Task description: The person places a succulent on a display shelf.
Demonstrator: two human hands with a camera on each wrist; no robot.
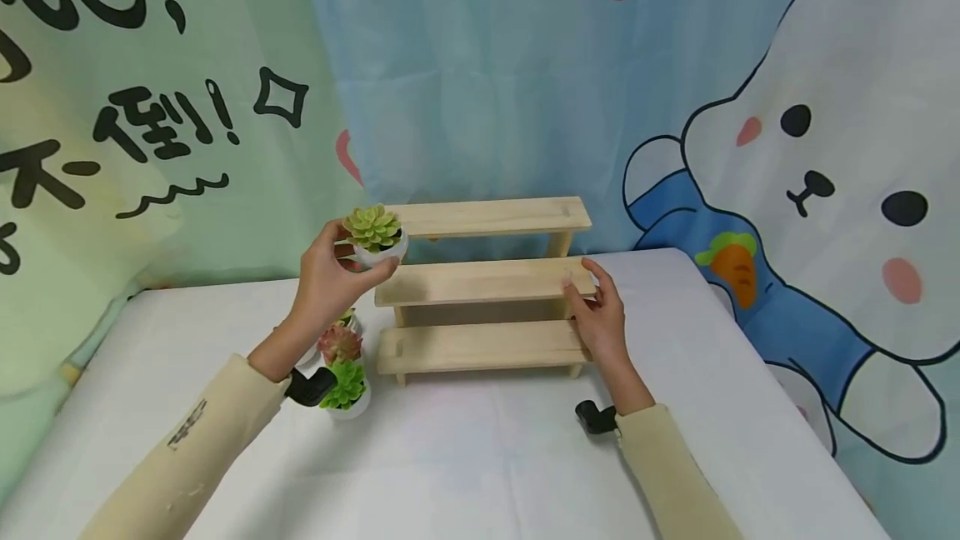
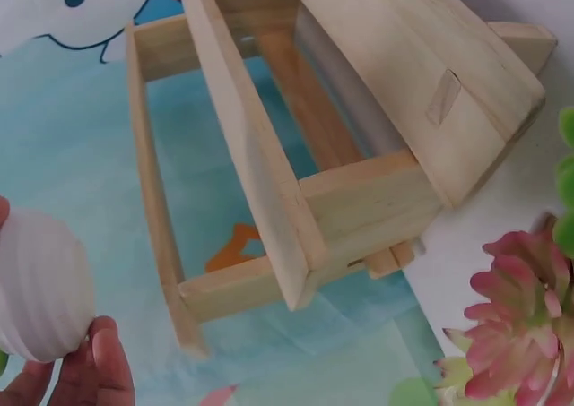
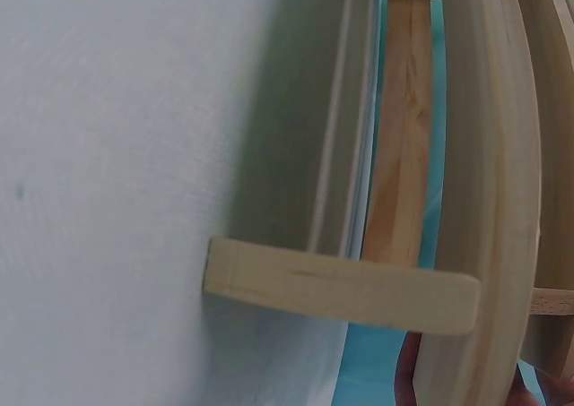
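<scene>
A three-step wooden shelf (image 1: 480, 282) stands on the white table (image 1: 480, 457). My left hand (image 1: 333, 273) holds a small white pot with a green succulent (image 1: 373, 233) in the air, just left of the top step's left end. In the left wrist view the ribbed white pot (image 2: 40, 285) sits against my fingertips (image 2: 103, 357), with the wooden shelf (image 2: 359, 155) close behind. My right hand (image 1: 596, 311) grips the right end of the middle step. The right wrist view shows the shelf (image 3: 430, 200) side-on and only a sliver of a finger.
Three more potted succulents stand left of the shelf: a pink one (image 1: 340, 343), a green one (image 1: 347, 387) and one mostly hidden behind my left wrist. The pink succulent (image 2: 525, 312) also shows in the left wrist view. A printed cartoon curtain (image 1: 750, 107) hangs behind the table.
</scene>
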